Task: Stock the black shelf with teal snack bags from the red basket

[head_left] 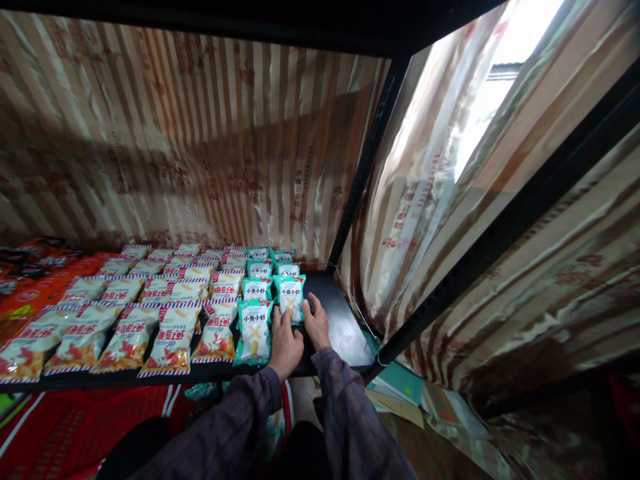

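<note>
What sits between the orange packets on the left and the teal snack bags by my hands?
In the head view, rows of white snack bags with striped edges lie between the orange packets and the teal snack bags.

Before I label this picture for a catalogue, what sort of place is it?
Probably a small shop or stockroom, though I can't tell which: snack bags of several kinds sit in rows on a black shelf, with printed striped sheeting hanging behind.
</note>
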